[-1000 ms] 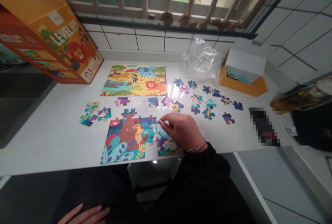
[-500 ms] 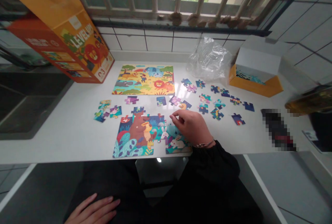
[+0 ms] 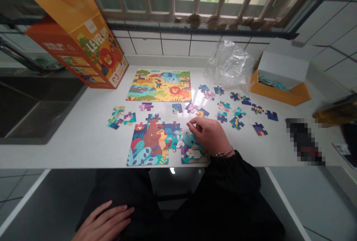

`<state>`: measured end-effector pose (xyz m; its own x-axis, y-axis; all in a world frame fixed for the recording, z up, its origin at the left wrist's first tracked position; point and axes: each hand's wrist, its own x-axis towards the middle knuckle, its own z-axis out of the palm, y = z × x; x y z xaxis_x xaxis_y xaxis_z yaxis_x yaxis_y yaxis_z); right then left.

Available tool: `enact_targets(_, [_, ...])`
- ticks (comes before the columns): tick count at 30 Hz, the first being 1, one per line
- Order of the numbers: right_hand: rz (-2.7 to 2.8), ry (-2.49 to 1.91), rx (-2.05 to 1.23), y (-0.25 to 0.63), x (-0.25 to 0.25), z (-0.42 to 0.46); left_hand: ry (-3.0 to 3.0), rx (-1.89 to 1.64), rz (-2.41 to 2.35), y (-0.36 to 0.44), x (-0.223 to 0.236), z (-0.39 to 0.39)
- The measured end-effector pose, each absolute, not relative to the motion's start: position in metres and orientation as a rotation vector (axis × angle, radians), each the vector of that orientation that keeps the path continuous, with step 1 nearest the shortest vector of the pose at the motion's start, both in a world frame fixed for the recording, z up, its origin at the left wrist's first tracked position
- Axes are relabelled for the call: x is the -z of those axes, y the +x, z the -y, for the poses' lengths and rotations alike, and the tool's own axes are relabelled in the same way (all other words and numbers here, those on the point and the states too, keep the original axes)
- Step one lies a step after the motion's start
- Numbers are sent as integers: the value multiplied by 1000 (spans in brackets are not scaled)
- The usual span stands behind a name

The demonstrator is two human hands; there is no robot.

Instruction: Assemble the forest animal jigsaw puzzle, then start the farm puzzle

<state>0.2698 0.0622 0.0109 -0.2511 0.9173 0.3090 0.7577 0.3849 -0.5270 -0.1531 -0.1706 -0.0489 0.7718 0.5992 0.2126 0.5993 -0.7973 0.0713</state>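
Note:
My right hand [image 3: 210, 135] hovers over the right end of a partly joined jigsaw puzzle [image 3: 152, 144], its fingers curled in and thumb against index finger. No piece shows between the fingertips. Under it, the puzzle's right part with a white rabbit [image 3: 193, 153] is partly covered. A bear, a smaller animal and blue leaves fill the joined left part, and a gap breaks the lower edge between the two parts. Just above the hand lies a loose piece with an orange shape [image 3: 202, 112]. My left hand [image 3: 107, 220] rests flat on my thigh, fingers stretched, holding nothing.
A finished animal puzzle [image 3: 160, 94] lies behind. Loose pieces [image 3: 237, 122] are scattered right, with several [image 3: 113, 122] at left. A tall orange box [image 3: 97, 55], crumpled clear plastic [image 3: 230, 64], an open small box [image 3: 279, 92] and a blurred-out dark object [image 3: 304, 142] stand around. A sink [image 3: 28, 114] is left.
The whole view has shifted slightly, so everything appears a little further right. My right hand keeps its curled pose over the puzzle; the pieces and my left hand look unchanged.

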Motion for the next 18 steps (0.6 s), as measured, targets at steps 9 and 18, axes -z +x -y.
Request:
enact_targets(9, [1990,-1435,-413,279,-12,-65,-2781,430,1043,-122,-58,25])
enact_targets(18, [1955,-1434,-444,283,-11,-66,-2575,-95,1784,-151,-42,-118])
